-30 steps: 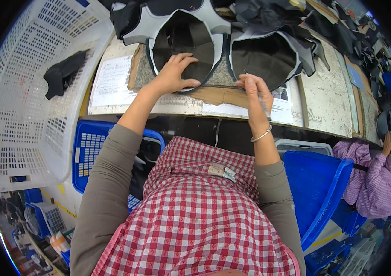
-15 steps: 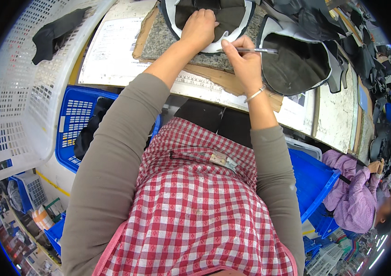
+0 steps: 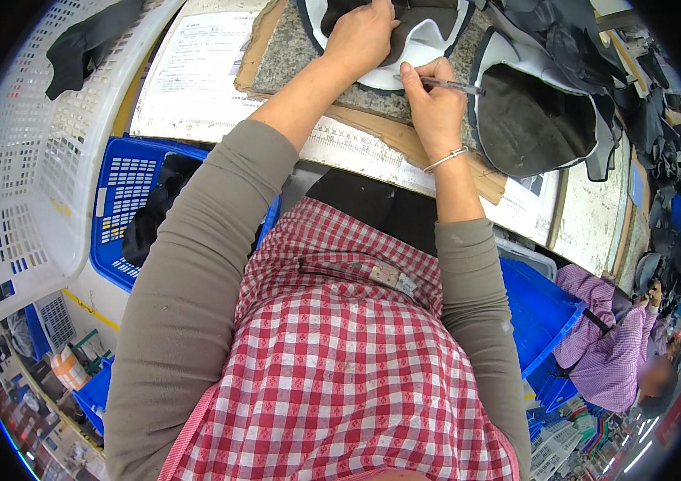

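Note:
A dark shoe upper (image 3: 381,78) with a white padded lining lies on a speckled stone slab (image 3: 280,68), partly beyond the top edge of the view. My left hand (image 3: 360,40) is over its inside, fingers bent and closed against the material; the fingertips are partly cut off. My right hand (image 3: 437,104) is closed round a slim pen (image 3: 461,85) that points left, thumb and forefinger at the near rim. Just beyond those fingers a white lining flap (image 3: 427,36) stands up. Right of this hand rests a second dark upper (image 3: 537,120) with a pale edge.
Brown cardboard (image 3: 393,132) sticks out under the slab, beside a ruler strip (image 3: 348,138) and a printed sheet (image 3: 188,76). A white crate (image 3: 76,184) and blue basket (image 3: 112,264) stand left. More dark pieces (image 3: 553,32) pile up right; a person in a checked shirt (image 3: 605,353) sits beyond.
My left hand has moved slightly up and right, further into the upper. The white lining flap now rises higher beside my right hand, which still holds the pen.

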The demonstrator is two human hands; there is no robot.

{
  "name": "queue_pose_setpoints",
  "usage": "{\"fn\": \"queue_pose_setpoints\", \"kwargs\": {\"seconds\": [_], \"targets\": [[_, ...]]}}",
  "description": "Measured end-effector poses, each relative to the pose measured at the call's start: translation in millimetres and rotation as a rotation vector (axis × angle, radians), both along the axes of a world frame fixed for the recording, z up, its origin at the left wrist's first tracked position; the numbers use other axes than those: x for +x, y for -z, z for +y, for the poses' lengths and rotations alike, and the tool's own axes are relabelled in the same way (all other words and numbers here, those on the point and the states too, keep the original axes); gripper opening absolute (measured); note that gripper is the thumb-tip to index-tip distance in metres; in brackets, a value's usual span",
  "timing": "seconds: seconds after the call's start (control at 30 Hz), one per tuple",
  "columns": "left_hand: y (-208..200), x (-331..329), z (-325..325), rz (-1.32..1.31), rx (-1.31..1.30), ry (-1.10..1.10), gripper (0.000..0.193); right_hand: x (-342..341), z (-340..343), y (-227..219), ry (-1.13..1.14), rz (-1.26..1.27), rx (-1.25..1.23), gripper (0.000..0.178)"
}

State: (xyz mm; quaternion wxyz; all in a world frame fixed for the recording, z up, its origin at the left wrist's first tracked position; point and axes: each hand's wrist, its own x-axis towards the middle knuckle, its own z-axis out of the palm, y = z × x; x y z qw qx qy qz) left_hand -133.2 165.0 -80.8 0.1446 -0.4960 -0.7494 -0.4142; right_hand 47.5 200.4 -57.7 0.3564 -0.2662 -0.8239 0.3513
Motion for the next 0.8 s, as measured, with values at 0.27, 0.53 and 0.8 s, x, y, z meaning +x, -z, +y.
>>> {"fn": "queue_pose_setpoints", "kwargs": {"seconds": [0.27, 0.53, 0.8], "targets": [[0, 2, -1, -0.022, -0.012, -0.017, 0.020, 3, 4, 2, -0.041, -0.010, -0.067, 0.032], [-26, 21, -38, -0.443, 0.042, 0.145, 0.018, 49, 17, -26, -0.039, 0.335, -0.329, 0.025], [-23, 114, -135, -0.477, -0.065, 0.182, 0.017, 4, 54, -69, 0.143, 0.297, 0.635, 0.084]]}}
